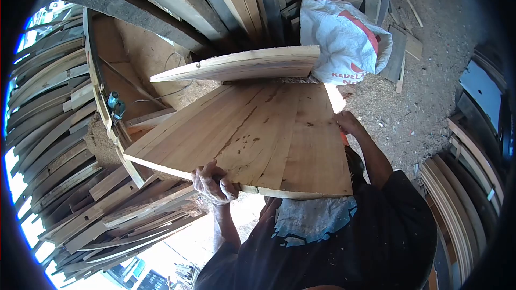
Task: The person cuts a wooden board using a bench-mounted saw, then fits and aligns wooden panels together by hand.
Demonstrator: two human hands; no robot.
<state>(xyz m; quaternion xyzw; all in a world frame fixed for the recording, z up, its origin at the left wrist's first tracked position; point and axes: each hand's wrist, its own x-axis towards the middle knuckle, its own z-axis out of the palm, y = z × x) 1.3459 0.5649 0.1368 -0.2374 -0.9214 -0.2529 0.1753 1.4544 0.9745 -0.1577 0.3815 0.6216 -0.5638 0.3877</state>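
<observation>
A wide wooden panel made of joined boards lies in front of my body, with dark cracks and stains across its face. My left hand grips its near edge, left of the middle, with the fingers curled over the top. At the panel's right edge my right hand is closed around the side; its thumb and some fingertips are hidden. Just beyond the far edge, a second wooden panel stands tilted, its pale sawn edge toward me.
Long planks lean at the back. A white printed sack stands at the back right. Stacked boards fill the left side, near a teal power tool. More boards stand at the right, and wood scraps lie on the dirt floor.
</observation>
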